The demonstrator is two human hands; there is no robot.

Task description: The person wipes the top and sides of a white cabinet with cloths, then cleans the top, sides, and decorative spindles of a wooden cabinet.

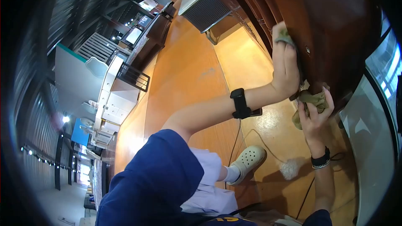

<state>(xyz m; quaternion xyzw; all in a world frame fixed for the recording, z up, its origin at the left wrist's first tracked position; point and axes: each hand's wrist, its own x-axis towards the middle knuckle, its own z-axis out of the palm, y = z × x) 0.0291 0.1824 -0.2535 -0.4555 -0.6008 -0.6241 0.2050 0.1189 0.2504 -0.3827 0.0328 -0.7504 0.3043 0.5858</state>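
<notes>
Olive cloth (pixel 312 99) sits bunched in the clenched right hand (pixel 317 117). The left hand (pixel 287 69) grips a green rag (pixel 284 37), pressing it against the dark wooden cabinet (pixel 331 12). An orange floor (pixel 188 71) fills the room.

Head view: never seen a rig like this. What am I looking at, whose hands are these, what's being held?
There is no machine here. A person wears one camera on the head, and it looks down at their own two bare hands. The wide lens bends and tilts the room. The left hand, with a black band on its forearm, presses a greenish cloth against a piece of dark wooden furniture. Just below it, the right hand grips a second, olive cloth at the furniture's edge. Underneath is an orange-brown floor, and the person's foot wears a white clog.
</notes>
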